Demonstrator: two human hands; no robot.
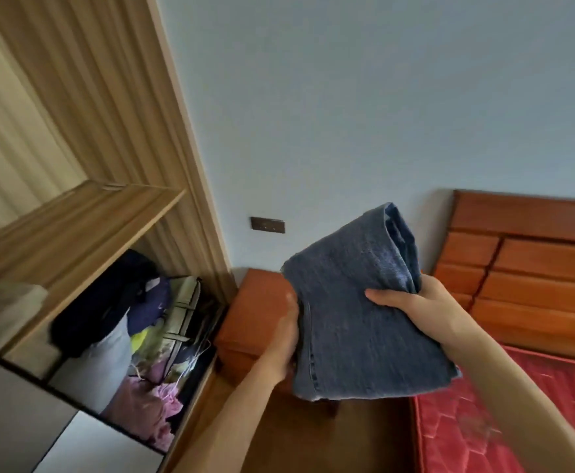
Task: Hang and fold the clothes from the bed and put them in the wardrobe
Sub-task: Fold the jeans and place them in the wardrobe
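Holding folded blue jeans in mid-air, both hands clamp the bundle from opposite sides: left hand grips the left edge, fingers tucked behind the denim, thumb forward; right hand pinches the right edge, thumb lying across the front face. Hands apart, the jeans between them. Bundle sits above a reddish wooden nightstand, against a pale blue wall. Open wardrobe to the left (frame tilted, somewhat blurred); its lower compartment holds a jumble of clothes, dark, grey, pink. Bed with red mattress and wooden headboard at right.
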